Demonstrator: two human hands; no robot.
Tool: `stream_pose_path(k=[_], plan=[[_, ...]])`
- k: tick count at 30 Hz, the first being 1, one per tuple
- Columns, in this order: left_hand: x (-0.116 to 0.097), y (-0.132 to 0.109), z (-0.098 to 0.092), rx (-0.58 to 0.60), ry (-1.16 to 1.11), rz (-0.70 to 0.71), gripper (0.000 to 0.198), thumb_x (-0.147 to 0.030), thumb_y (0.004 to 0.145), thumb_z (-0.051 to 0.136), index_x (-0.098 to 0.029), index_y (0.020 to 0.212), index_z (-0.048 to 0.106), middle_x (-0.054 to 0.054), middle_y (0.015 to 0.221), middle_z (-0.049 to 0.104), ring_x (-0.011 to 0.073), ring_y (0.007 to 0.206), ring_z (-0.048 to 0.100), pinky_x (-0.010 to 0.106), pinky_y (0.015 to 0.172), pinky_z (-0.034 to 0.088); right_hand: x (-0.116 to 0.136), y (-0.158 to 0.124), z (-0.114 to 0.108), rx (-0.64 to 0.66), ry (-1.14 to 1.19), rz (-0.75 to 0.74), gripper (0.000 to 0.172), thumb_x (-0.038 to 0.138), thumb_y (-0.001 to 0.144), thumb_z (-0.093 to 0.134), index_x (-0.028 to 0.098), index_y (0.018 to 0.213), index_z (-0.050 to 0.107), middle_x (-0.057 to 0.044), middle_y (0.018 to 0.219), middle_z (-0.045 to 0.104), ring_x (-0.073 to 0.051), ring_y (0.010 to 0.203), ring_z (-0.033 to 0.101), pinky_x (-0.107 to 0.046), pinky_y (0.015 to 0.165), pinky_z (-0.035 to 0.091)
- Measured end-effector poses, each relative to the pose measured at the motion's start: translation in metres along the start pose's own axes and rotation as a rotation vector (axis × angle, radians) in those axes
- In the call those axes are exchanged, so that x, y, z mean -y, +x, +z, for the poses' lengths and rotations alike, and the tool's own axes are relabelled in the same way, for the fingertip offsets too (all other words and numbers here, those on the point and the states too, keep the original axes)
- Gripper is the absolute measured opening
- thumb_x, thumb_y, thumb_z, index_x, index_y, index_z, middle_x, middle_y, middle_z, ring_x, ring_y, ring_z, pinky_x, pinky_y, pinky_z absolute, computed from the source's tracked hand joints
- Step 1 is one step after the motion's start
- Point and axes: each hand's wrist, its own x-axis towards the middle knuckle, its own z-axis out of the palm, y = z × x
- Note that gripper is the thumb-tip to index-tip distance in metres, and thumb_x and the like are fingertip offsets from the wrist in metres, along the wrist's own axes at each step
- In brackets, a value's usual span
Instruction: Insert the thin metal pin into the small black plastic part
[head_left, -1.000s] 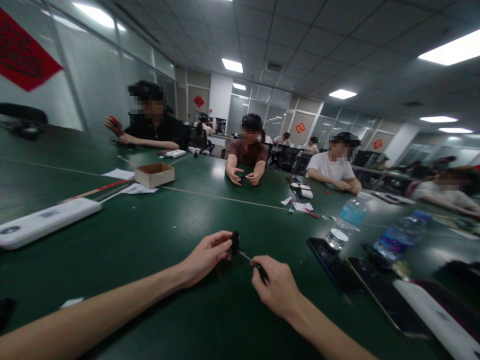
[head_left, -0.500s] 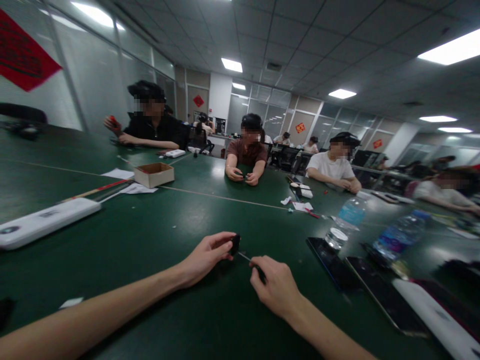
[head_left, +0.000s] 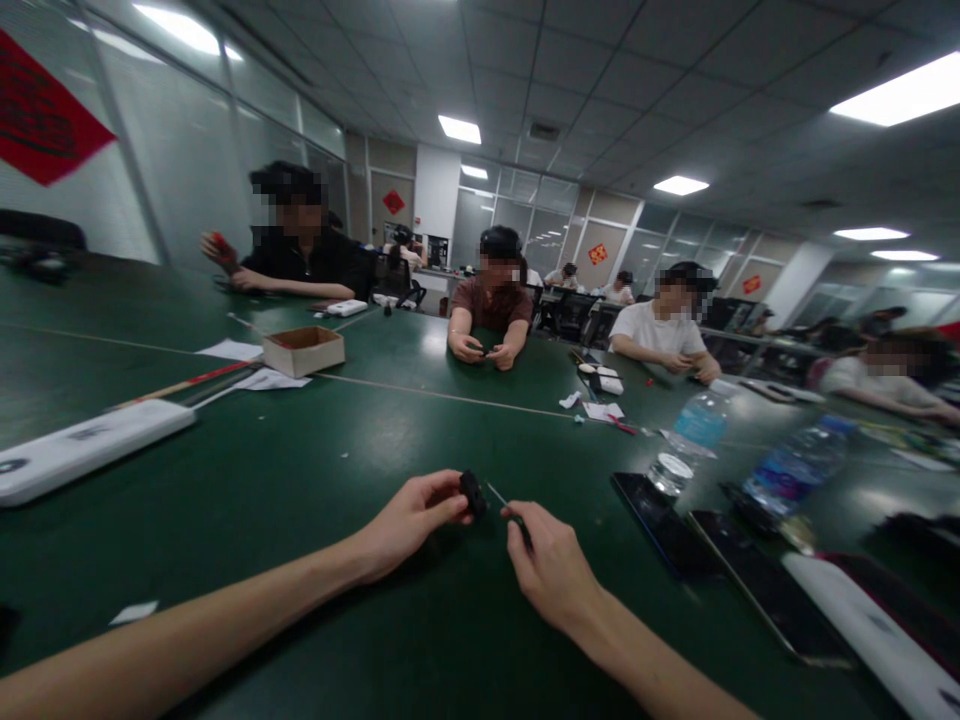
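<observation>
Black plastic part [head_left: 472, 492] pinched in the left hand [head_left: 409, 522], right hand [head_left: 551, 572] closed on a thin metal-tipped tool [head_left: 510, 515], tip just beside it; water bottle [head_left: 697, 427] at two o'clock.

Blk plastic part [head_left: 472, 493], metal shaft [head_left: 496, 494], glossy grn tabletop [head_left: 225, 500]

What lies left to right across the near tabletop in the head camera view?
white paper scrap, left hand, small black object, thin metal-tipped tool, right hand, black smartphone, second smartphone, long white case
</observation>
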Motion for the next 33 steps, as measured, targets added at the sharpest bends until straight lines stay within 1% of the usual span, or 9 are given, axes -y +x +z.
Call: stream_pose_path(k=[2, 8, 13, 18, 22, 27, 30, 31, 33], plan=[[0.001, 0.0, 0.0, -0.015, -0.019, 0.006, 0.026, -0.03, 0.081, 0.063, -0.016, 0.102, 0.065, 0.007, 0.093, 0.065, 0.0187, 0.084, 0.058, 0.032, 0.079, 0.045, 0.0, 0.001, 0.0, -0.004, 0.013, 0.006, 0.023, 0.019, 0.093, 0.039, 0.016, 0.111, 0.053, -0.006, 0.095, 0.061, -0.014, 0.07, 0.058, -0.027, 0.061, 0.047], [0.01, 0.004, -0.003, -0.158, -0.155, 0.011, 0.029, -0.03, 0.081, 0.062, -0.017, 0.107, 0.063, 0.009, 0.103, 0.06, 0.0206, 0.093, 0.055, 0.032, 0.077, 0.045, 0.002, 0.0, 0.0, 0.043, -0.04, 0.001, 0.018, 0.02, 0.091, 0.043, 0.017, 0.101, 0.057, -0.004, 0.087, 0.061, -0.013, 0.067, 0.057, -0.026, 0.06, 0.045], [0.01, 0.003, -0.003, -0.166, -0.144, 0.015, 0.031, -0.029, 0.08, 0.063, -0.018, 0.11, 0.062, 0.01, 0.111, 0.059, 0.0217, 0.097, 0.054, 0.032, 0.077, 0.045, 0.002, 0.0, 0.001, 0.054, -0.073, -0.022, 0.019, 0.02, 0.09, 0.043, 0.019, 0.102, 0.058, -0.004, 0.087, 0.061, -0.013, 0.067, 0.057, -0.025, 0.062, 0.044], [0.009, 0.002, -0.001, -0.14, -0.096, -0.007, 0.034, -0.03, 0.078, 0.065, -0.019, 0.11, 0.063, 0.009, 0.109, 0.061, 0.0202, 0.092, 0.056, 0.031, 0.078, 0.044, 0.0, -0.001, 0.002, 0.045, -0.11, -0.037, 0.02, 0.02, 0.089, 0.044, 0.018, 0.102, 0.059, -0.004, 0.086, 0.06, -0.014, 0.07, 0.057, -0.026, 0.066, 0.045], [0.009, 0.002, 0.0, -0.142, -0.092, -0.029, 0.035, -0.031, 0.079, 0.063, -0.02, 0.112, 0.062, 0.007, 0.105, 0.062, 0.0188, 0.087, 0.056, 0.029, 0.076, 0.045, 0.001, -0.003, -0.002, 0.015, -0.033, -0.026, 0.018, 0.022, 0.089, 0.045, 0.018, 0.099, 0.058, -0.003, 0.085, 0.06, -0.014, 0.07, 0.057, -0.026, 0.065, 0.044], [0.009, 0.003, -0.001, -0.16, -0.099, -0.079, 0.036, -0.032, 0.081, 0.062, -0.02, 0.114, 0.061, 0.008, 0.109, 0.061, 0.0195, 0.091, 0.057, 0.031, 0.08, 0.045, -0.002, 0.002, -0.008, -0.09, 0.095, 0.184, 0.021, 0.028, 0.094, 0.039, 0.018, 0.097, 0.057, -0.001, 0.076, 0.061, -0.011, 0.061, 0.056, -0.021, 0.054, 0.041], [0.008, 0.003, -0.002, -0.147, -0.105, -0.093, 0.036, -0.033, 0.081, 0.061, -0.02, 0.116, 0.06, 0.01, 0.114, 0.059, 0.0216, 0.097, 0.056, 0.032, 0.082, 0.044, -0.017, 0.012, -0.023, -0.001, -0.1, 0.329, 0.029, 0.039, 0.093, 0.042, 0.018, 0.083, 0.059, 0.0, 0.07, 0.061, -0.012, 0.059, 0.056, -0.022, 0.055, 0.04], [0.008, 0.003, -0.002, -0.14, -0.105, -0.098, 0.037, -0.033, 0.082, 0.061, -0.02, 0.116, 0.059, 0.01, 0.115, 0.059, 0.0222, 0.099, 0.055, 0.033, 0.083, 0.044, -0.027, 0.016, -0.031, 0.051, -0.217, 0.397, 0.034, 0.043, 0.093, 0.041, 0.019, 0.078, 0.06, 0.0, 0.07, 0.062, -0.012, 0.061, 0.058, -0.023, 0.058, 0.04], [0.008, 0.002, -0.003, -0.127, -0.101, -0.111, 0.038, -0.033, 0.082, 0.061, -0.02, 0.117, 0.059, 0.01, 0.117, 0.058, 0.023, 0.101, 0.055, 0.034, 0.084, 0.044, -0.05, 0.021, -0.055, 0.068, -0.309, 0.469, 0.035, 0.047, 0.087, 0.049, 0.017, 0.073, 0.06, -0.003, 0.071, 0.063, -0.016, 0.067, 0.06, -0.025, 0.062, 0.04]])
